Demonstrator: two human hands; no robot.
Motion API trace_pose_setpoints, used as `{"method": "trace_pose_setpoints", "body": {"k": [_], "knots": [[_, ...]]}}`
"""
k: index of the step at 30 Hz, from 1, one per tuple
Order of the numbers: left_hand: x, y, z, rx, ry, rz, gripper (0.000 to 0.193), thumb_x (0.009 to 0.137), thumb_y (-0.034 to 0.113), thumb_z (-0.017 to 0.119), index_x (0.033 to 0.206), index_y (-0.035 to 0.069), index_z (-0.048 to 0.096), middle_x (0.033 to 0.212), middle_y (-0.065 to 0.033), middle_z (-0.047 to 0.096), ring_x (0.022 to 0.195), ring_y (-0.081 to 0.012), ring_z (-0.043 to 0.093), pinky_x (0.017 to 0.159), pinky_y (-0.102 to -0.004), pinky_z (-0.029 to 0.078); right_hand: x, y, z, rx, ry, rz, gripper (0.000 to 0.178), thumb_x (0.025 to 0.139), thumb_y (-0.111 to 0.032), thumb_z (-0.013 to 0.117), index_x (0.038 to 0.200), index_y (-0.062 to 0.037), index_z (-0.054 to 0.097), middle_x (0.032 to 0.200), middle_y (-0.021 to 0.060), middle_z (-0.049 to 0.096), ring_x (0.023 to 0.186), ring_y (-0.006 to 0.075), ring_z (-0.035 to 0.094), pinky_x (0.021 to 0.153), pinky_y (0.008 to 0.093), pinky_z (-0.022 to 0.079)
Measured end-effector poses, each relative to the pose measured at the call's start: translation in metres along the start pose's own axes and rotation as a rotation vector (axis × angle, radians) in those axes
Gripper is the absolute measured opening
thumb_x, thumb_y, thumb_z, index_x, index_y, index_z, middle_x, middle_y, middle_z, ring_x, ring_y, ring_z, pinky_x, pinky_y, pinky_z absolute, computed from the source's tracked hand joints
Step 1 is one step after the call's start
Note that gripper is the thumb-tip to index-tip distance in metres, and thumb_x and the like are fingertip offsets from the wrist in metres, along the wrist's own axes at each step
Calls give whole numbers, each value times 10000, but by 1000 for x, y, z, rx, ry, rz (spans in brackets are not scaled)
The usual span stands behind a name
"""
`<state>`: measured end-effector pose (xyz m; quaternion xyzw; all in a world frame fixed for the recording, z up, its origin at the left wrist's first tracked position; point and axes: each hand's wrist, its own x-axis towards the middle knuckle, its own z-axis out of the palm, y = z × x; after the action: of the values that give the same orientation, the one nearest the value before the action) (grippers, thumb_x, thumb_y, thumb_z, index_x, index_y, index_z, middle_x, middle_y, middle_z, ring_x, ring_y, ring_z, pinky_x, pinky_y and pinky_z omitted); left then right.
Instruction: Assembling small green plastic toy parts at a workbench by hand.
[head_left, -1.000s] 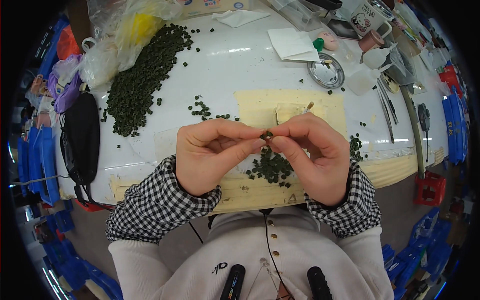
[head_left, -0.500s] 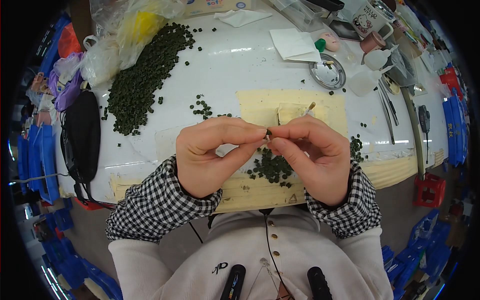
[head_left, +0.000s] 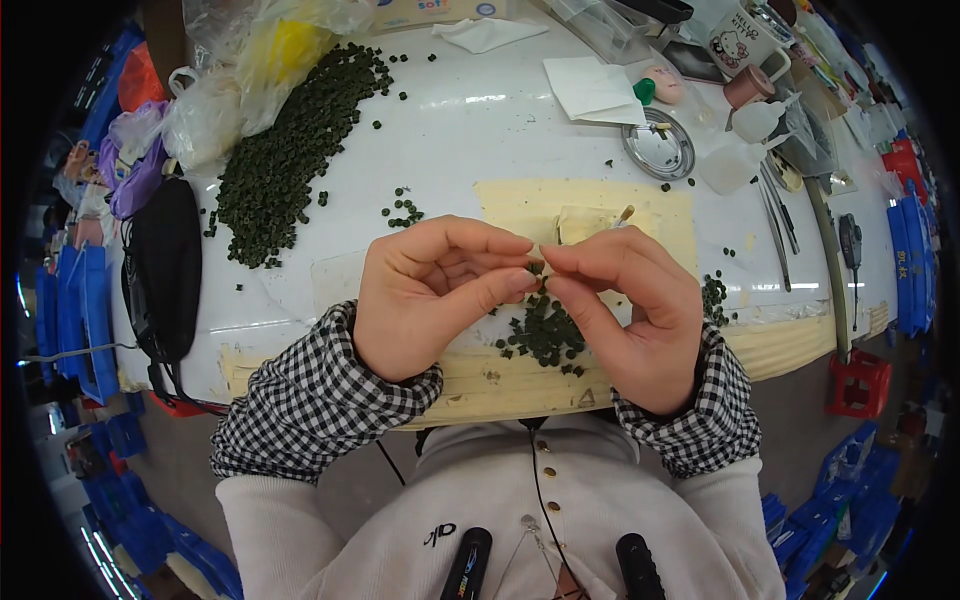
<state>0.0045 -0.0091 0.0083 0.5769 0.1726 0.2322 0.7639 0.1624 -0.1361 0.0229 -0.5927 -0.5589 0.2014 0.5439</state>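
My left hand (head_left: 435, 290) and my right hand (head_left: 620, 305) meet fingertip to fingertip over the white table (head_left: 480, 130). Together they pinch one small dark green bead (head_left: 537, 267), mostly hidden by the fingers. Just below the fingertips lies a small heap of the same green beads (head_left: 545, 335) on a yellowish paper strip (head_left: 500, 375). A thin pale stick (head_left: 622, 215) pokes up behind my right index finger. Both sleeves are black-and-white checked.
A large heap of green beads (head_left: 290, 160) spreads at the back left, beside clear plastic bags (head_left: 250, 70). A black pouch (head_left: 165, 265) lies at the left edge. At the back right are a round metal dish (head_left: 658, 150), white tissue (head_left: 590, 90), small bottles (head_left: 735, 160) and tweezers (head_left: 775, 220).
My fingertips have shifted slightly around the bead; both hands stay in the same place over the small heap.
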Motion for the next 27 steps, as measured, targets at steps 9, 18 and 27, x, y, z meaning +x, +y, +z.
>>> {"method": "trace_pose_setpoints", "body": {"k": [9, 18, 27], "knots": [[-3, 0, -2, 55, -47, 22, 147, 869, -56, 658, 1015, -61, 645, 967, -124, 695, 908, -148, 677, 834, -259, 553, -2, 3, 0, 44, -26, 18, 167, 841, 55, 667, 1005, 29, 686, 917, 108, 642, 803, 162, 664, 721, 250, 551], [-5, 5, 1, 264, -25, 172, 138, 865, -103, 633, 998, -67, 643, 962, -129, 686, 897, -163, 670, 818, -268, 551, -2, 3, 3, 55, 17, 10, 187, 834, 56, 675, 1017, 23, 694, 915, 107, 645, 787, 154, 655, 710, 244, 541], [-4, 3, -1, 266, 2, 188, 137, 873, -96, 625, 1005, -68, 646, 964, -123, 685, 892, -163, 670, 813, -270, 554, -4, 0, 2, -105, -27, -81, 298, 814, 77, 684, 1104, 4, 687, 922, 109, 654, 758, 157, 644, 667, 235, 524]]}}
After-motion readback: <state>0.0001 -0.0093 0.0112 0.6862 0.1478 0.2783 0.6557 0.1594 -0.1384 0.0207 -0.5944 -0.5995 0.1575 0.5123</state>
